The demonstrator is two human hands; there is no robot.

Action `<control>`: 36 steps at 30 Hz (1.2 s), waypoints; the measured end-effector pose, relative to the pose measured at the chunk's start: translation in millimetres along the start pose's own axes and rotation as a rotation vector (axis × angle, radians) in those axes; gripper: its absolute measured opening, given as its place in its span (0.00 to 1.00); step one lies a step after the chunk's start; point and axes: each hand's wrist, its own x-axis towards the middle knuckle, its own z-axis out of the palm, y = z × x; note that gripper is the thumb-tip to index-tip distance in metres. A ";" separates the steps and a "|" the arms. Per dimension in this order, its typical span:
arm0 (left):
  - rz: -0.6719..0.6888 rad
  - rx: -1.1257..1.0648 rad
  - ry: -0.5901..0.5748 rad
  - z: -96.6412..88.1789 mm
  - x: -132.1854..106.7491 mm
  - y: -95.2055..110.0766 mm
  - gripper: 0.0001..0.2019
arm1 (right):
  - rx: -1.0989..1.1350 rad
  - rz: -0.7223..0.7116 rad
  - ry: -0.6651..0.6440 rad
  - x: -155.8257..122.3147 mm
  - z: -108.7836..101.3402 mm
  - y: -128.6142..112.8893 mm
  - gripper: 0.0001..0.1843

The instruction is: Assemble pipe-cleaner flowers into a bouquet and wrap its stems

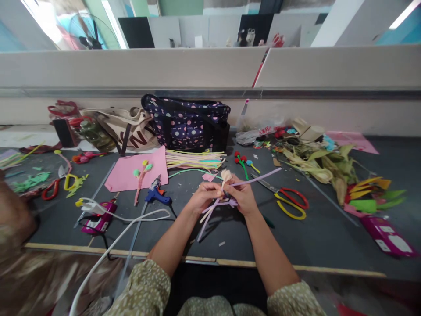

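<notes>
Both my hands meet above the middle of the dark table [315, 237]. My left hand [203, 197] is closed in a pinch on a small craft flower [225, 176] with a pale beige tufted head and a stem of cream and lilac strands. My right hand [244, 196] is closed on a lilac pipe cleaner [259, 177] that runs up and to the right and is wound about the stem. Loose lilac and cream ends [208, 216] hang down below my hands.
Red and yellow scissors [291, 202] lie right of my hands; a blue glue gun [157, 194] and pink sheet [138, 171] lie to the left. A bundle of pale pipe cleaners [194, 159], a dotted bag [189, 123], dried husks [322, 164] and another person's shoulder [13, 219] are around.
</notes>
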 end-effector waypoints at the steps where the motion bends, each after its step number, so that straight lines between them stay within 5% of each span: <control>1: -0.009 -0.009 -0.004 0.7 -0.6 -0.1 0.14 | -0.002 0.007 -0.011 -0.1 -0.6 0.6 0.09; 10: -0.029 0.035 0.050 5.8 -1.0 0.8 0.14 | -0.159 -0.160 0.002 2.9 -6.0 0.8 0.07; 16: 0.163 0.343 0.151 6.3 1.1 4.9 0.14 | -0.383 -0.277 0.125 5.1 -9.6 1.9 0.06; 21: 0.494 0.850 0.297 6.3 1.0 7.3 0.08 | -0.478 -0.327 0.150 3.2 -6.5 1.2 0.06; 27: 0.719 1.038 0.312 8.1 0.2 7.7 0.07 | -0.502 -0.336 0.132 3.5 -5.1 -0.7 0.04; 36: 0.629 0.881 0.248 12.3 -4.1 11.8 0.09 | -0.481 -0.332 0.129 2.4 -5.8 0.1 0.04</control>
